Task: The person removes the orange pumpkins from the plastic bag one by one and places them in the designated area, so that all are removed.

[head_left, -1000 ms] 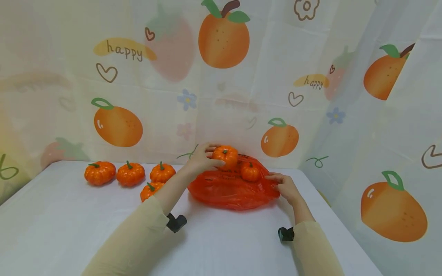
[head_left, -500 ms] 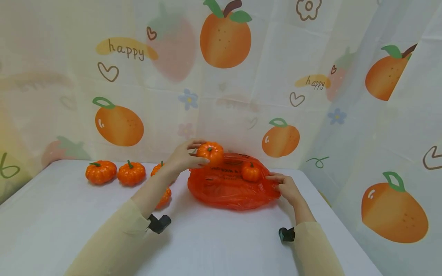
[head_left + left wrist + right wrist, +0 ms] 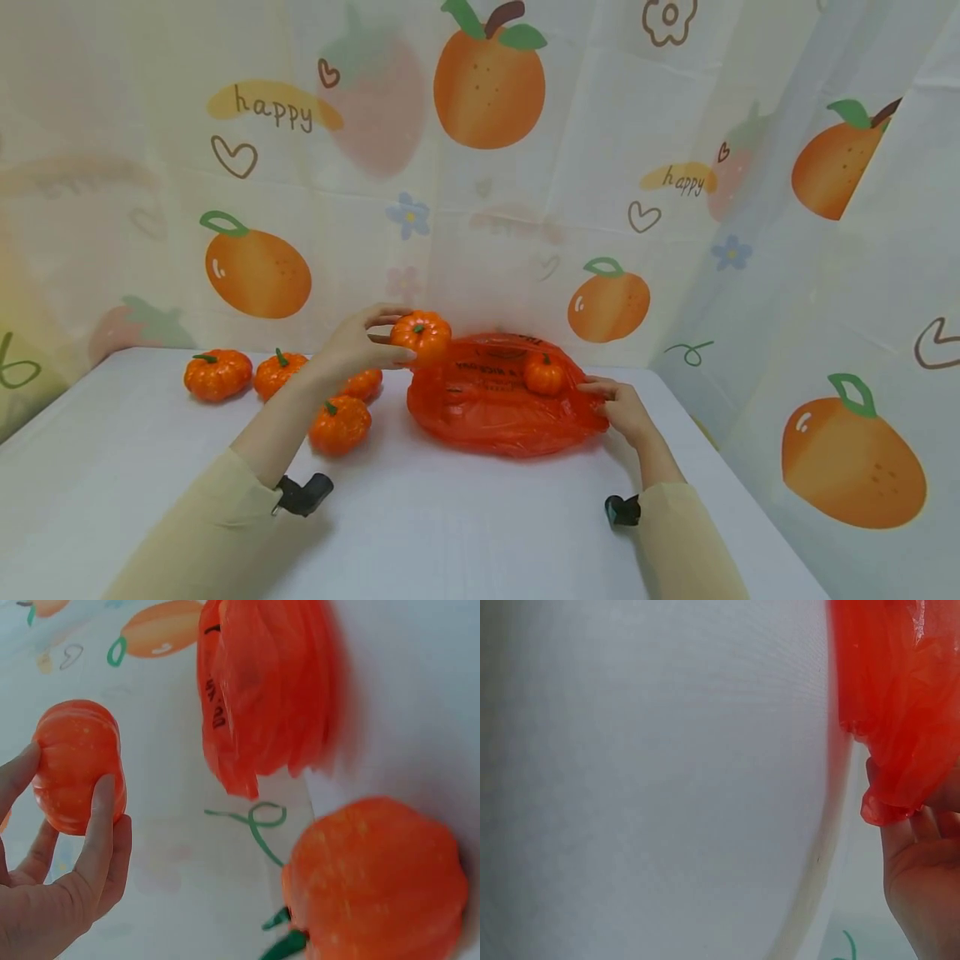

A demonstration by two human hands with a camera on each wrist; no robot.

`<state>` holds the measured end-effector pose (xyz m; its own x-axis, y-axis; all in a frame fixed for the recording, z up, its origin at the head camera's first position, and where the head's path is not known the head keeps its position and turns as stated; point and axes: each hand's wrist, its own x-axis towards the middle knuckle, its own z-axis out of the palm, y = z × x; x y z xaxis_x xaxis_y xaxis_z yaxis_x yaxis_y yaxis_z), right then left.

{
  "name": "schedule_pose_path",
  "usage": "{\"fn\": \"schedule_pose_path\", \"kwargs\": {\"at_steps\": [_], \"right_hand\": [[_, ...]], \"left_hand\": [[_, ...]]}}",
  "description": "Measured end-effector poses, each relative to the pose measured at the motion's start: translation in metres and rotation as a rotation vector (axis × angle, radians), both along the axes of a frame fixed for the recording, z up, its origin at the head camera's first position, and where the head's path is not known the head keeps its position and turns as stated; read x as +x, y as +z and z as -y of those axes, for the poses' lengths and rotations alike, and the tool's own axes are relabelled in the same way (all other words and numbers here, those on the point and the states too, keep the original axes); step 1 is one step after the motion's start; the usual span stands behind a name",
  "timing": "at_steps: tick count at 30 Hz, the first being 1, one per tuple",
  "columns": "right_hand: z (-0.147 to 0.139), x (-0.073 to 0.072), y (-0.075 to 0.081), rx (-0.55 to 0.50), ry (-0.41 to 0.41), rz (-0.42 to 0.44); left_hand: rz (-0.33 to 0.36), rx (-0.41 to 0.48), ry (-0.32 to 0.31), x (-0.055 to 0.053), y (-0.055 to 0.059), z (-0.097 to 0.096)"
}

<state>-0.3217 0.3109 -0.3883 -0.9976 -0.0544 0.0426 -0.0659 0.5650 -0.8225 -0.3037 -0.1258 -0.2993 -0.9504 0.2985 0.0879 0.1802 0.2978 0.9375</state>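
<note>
My left hand (image 3: 352,348) grips a small orange pumpkin (image 3: 422,335) with a green stem, raised above the table just left of a red plastic bag (image 3: 487,421). In the left wrist view, the thumb and fingers wrap the sides of this pumpkin (image 3: 79,765). Another small pumpkin (image 3: 545,377) sits within the bag's mouth, toward its right side. At the right edge of the bag, my right hand (image 3: 621,408) pinches the plastic; the right wrist view has the bunched bag (image 3: 900,742) between thumb and fingers, partly hiding them.
Several more pumpkins stand on the white table to the left, among them a far-left one (image 3: 217,375) and a nearer one (image 3: 340,425) below my left forearm. Behind the table (image 3: 480,517) hangs a fruit-printed curtain (image 3: 480,250).
My left hand has carried its pumpkin leftward, from above the bag to beside its left edge. The right hand keeps its hold on the bag, and the other pumpkin in it stays put.
</note>
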Motion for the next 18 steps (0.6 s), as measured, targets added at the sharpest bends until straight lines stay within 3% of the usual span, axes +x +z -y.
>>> {"fn": "schedule_pose_path", "kwargs": {"at_steps": [8, 18], "right_hand": [[0.001, 0.001, 0.000, -0.001, 0.001, -0.002], [0.000, 0.001, -0.001, -0.011, -0.007, 0.002]], "left_hand": [[-0.021, -0.101, 0.021, 0.002, -0.004, 0.038], [-0.007, -0.079, 0.007, 0.001, -0.013, 0.064]]}}
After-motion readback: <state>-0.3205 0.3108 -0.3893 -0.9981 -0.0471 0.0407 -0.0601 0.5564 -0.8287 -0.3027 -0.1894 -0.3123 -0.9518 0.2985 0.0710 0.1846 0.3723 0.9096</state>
